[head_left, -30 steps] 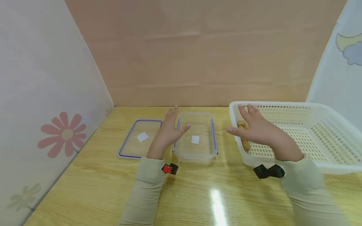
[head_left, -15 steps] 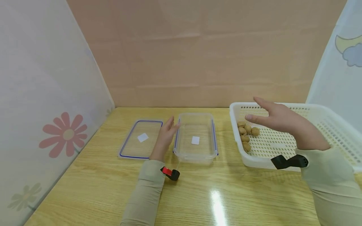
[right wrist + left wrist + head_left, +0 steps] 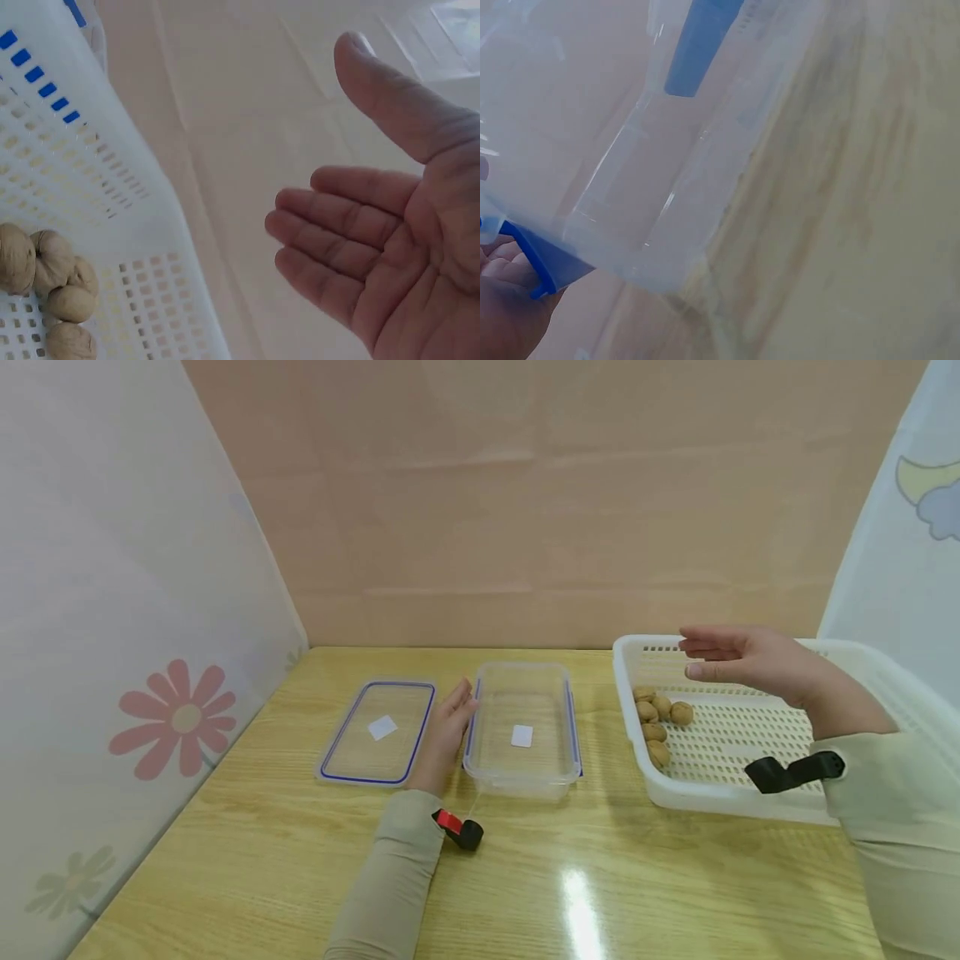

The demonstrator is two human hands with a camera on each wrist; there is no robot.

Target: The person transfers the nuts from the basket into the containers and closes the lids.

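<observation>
Head view: The left hand (image 3: 447,727) lies with straight fingers along the left wall of the clear container (image 3: 522,774), a rectangular tub of transparent plastic with rounded corners and blue latch tabs; this grip encloses nothing. The container stands near the middle of the surface (image 3: 300,868), a glossy pale wood-grain top. Just to its left, with the hand between them, a flat clear lid (image 3: 352,752) edged by a blue seal lies on the surface. A small white square label shows on the lid and another on the container floor. The right hand (image 3: 738,660) hangs above the white basket (image 3: 720,802) at the right edge of the surface, fingers extended and relaxed, grip empty. The basket is rectangular white plastic with perforated floor and walls. Five walnuts (image 3: 656,727), rough-shelled and tan, are clustered against its left wall, below the fingertips and apart from them.

Left wrist view: The container wall (image 3: 630,150) fills the frame, smooth and translucent. Fingers (image 3: 502,300) touch a blue latch tab (image 3: 536,259) at its lower edge.

Right wrist view: The right hand's palm (image 3: 390,247) is open, thumb raised, fingers slightly bent, holding nothing. Walnuts (image 3: 49,289) rest on the perforated basket floor (image 3: 150,300).
</observation>
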